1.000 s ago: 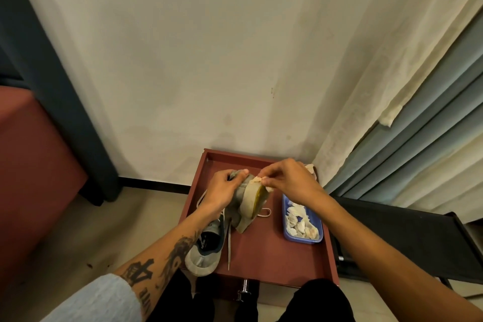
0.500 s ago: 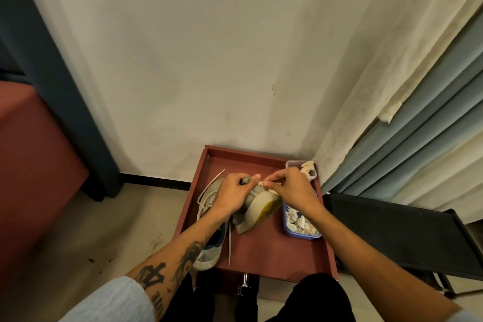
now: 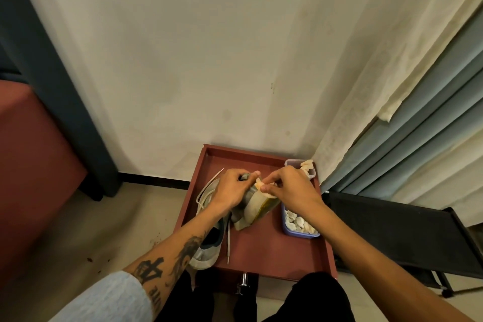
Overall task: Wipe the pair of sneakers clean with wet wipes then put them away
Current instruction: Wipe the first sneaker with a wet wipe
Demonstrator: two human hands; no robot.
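A grey sneaker (image 3: 252, 208) with a pale, yellow-green sole is tipped on its side over the red-brown tray (image 3: 271, 251). My left hand (image 3: 231, 187) grips its upper from the left. My right hand (image 3: 288, 187) pinches a crumpled wet wipe (image 3: 258, 183) against the sole's top edge. The second grey sneaker (image 3: 209, 248) lies flat along the tray's left side under my left forearm, with its white laces trailing.
A blue tub (image 3: 298, 227) with several used wipes sits on the tray's right side. A clear container (image 3: 300, 167) of wipes stands at the tray's back right corner. A black rack (image 3: 397, 232) is to the right, a wall is behind, and curtains hang at the right.
The held sneaker has come lower and tilted more onto its side. My right hand with the wipe has shifted along the sole edge, and the view has tilted slightly.
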